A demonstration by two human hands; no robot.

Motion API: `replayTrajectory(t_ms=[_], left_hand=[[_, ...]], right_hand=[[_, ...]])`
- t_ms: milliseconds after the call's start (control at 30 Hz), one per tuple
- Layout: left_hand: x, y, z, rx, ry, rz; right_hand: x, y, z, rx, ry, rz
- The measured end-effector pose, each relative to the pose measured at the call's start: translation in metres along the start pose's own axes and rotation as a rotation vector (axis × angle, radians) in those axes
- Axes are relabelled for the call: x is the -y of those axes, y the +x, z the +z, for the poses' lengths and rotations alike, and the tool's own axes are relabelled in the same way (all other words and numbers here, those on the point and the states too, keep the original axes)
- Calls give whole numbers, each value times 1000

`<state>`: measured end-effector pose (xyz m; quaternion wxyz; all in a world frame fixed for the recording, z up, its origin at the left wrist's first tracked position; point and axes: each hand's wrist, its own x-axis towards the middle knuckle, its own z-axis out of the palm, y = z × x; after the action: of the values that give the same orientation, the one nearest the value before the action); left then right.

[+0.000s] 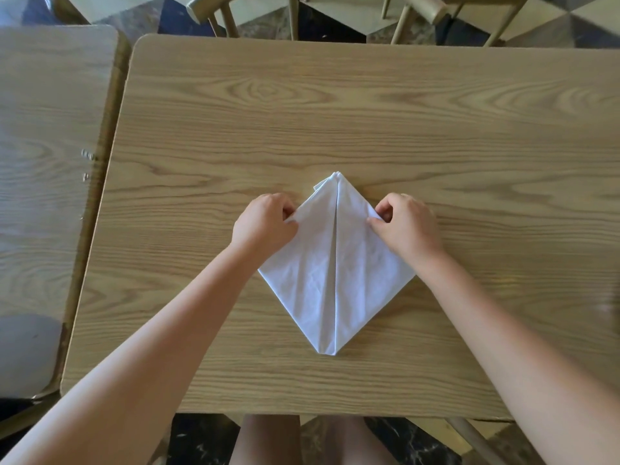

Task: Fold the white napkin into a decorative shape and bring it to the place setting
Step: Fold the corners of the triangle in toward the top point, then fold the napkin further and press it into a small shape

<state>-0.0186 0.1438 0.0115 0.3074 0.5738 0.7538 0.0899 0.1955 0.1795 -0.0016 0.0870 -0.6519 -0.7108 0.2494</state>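
The white napkin lies flat on the wooden table, folded into a diamond with a seam down its middle, one tip pointing away from me and one toward me. My left hand pinches the napkin's upper left edge. On the opposite side, my right hand pinches the upper right edge. Both forearms reach in from the near edge of the table and cover the diamond's side corners.
A second wooden table stands close on the left, with a narrow gap between. Wooden chairs stand beyond the far edge. No place setting is in view. My knees show below the near edge.
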Motion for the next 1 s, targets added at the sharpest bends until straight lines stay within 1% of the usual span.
replayTrajectory(t_ms=[133,267,333,400,533,600,667,733,767,800,867,900,933,1000], left_hand=[[1,-1,-6,43,-87,-4],[3,3,-17,102,-164,6],[-1,5,-25,84,-192,29],[-10,8,-38,-30,-186,99],[-39,-2,-77,-352,-241,339],[-48,-12,-91,-494,-223,443],[-51,-24,-94,-565,-176,533],[-43,-33,-82,-534,-125,566],[-35,-38,-71,-476,-89,567],[-23,-44,-59,-389,-44,559],[1,-59,-34,-197,19,514],[11,-65,-23,-143,17,471],[17,-69,-14,-136,0,431],[15,-70,-2,-204,-4,403]], right_hand=[[2,-2,-6,57,65,34],[2,2,-16,84,235,81],[5,6,-25,67,309,50],[13,12,-43,-9,361,-30],[37,14,-98,-193,471,-229],[46,2,-121,-265,445,-349],[48,-15,-135,-335,363,-474],[41,-30,-130,-375,233,-584],[32,-37,-120,-352,152,-627],[21,-45,-107,-292,66,-647],[-2,-62,-78,-102,-89,-596],[-12,-70,-63,-28,-138,-543],[-20,-74,-50,3,-155,-489],[-26,-70,-34,-25,-134,-415]])
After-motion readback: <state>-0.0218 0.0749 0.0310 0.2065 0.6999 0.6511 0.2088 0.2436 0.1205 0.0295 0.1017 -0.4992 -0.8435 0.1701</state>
